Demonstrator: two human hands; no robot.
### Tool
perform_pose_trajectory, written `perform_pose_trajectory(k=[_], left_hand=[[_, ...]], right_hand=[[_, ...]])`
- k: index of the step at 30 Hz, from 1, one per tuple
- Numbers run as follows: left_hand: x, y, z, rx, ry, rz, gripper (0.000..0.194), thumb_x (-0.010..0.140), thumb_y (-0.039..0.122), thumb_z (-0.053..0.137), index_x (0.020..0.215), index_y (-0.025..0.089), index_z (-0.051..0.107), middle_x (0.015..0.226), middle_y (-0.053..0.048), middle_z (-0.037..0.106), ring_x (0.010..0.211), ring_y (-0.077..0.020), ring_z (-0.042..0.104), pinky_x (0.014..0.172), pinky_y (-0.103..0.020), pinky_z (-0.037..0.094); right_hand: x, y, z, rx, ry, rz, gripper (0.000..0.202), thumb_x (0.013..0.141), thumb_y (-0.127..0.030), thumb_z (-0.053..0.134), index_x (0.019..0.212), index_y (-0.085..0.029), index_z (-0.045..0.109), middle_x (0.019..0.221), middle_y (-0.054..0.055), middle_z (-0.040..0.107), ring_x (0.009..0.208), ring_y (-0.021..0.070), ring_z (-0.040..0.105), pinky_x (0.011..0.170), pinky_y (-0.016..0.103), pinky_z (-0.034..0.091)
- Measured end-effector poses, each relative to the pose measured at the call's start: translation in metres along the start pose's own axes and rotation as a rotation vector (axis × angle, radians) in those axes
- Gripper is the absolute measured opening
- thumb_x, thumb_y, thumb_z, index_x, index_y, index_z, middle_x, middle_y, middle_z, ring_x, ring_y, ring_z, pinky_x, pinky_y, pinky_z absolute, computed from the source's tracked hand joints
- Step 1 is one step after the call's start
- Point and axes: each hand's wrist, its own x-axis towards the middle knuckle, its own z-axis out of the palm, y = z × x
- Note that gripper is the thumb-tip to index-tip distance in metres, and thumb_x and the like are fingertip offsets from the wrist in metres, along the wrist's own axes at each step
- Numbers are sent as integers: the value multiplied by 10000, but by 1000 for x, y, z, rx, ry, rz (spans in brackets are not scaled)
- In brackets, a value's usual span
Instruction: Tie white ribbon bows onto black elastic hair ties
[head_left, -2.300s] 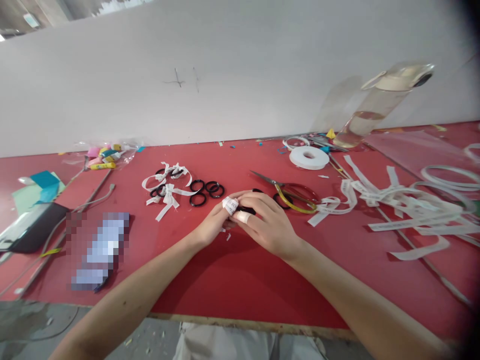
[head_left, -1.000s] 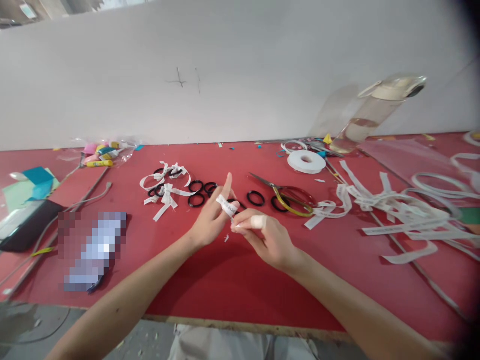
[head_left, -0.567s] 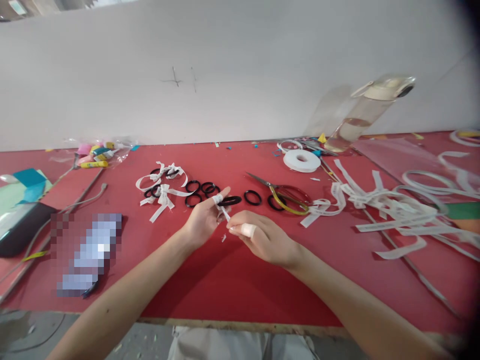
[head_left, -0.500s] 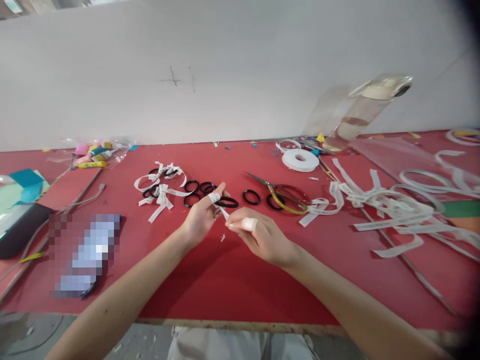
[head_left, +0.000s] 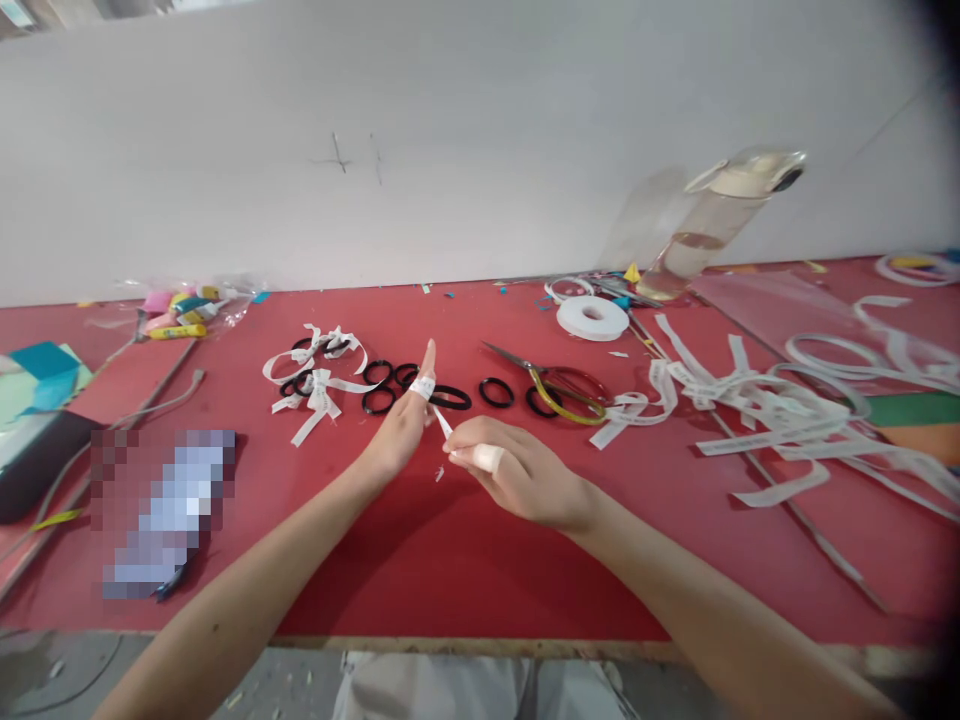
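Observation:
A white printed ribbon (head_left: 424, 389) is wrapped around the raised forefinger of my left hand (head_left: 401, 428). My right hand (head_left: 517, 472), with white tape on one finger, pinches the ribbon's loose end (head_left: 444, 426) and holds it taut. A black elastic ring (head_left: 448, 398) sits just behind my left fingers; whether the ribbon runs through it I cannot tell. Two more black rings (head_left: 496, 392) lie to the right on the red table (head_left: 465, 560). Several black rings (head_left: 379, 400) and rings tied with white bows (head_left: 319, 385) lie to the left.
Yellow-handled scissors (head_left: 555, 388) lie right of the rings. A white tape roll (head_left: 592, 318), a clear bottle (head_left: 712, 225) and a heap of white ribbon strips (head_left: 780, 410) fill the right side. A black device (head_left: 30, 460) and cables sit at the left.
My hands have come apart from over the ring. My left forefinger now points up with the ribbon around it, while my right hand has drawn the ribbon's end down and toward me.

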Motion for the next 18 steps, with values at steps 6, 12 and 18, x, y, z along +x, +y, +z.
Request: perform_pose_trajectory(k=[6, 12, 18], left_hand=[[-15, 1, 12, -188, -13, 60, 659, 990, 569, 271, 1566, 249, 241, 896, -27, 616, 821, -156, 549, 851, -311, 460], [-23, 5, 14, 26, -28, 290, 658, 1004, 562, 253, 1570, 226, 237, 1201, -92, 622, 1084, -211, 554, 1062, -391, 376], [-16, -2, 2, 173, -64, 468, 631, 1007, 525, 294, 1576, 263, 210, 1187, -106, 558, 1054, -233, 534, 1007, -435, 415]], right_hand=[[-2, 7, 8, -49, 27, 30, 27, 945, -202, 573, 971, -203, 563, 883, 67, 688, 876, 197, 661, 779, 342, 574], [-1, -8, 20, 160, 308, 454, 86, 919, -274, 619, 976, -224, 579, 1004, 69, 650, 902, 179, 678, 754, 311, 595], [-3, -8, 21, 283, 171, 659, 164, 946, -371, 565, 965, -215, 613, 874, 52, 720, 752, 178, 704, 626, 267, 571]])
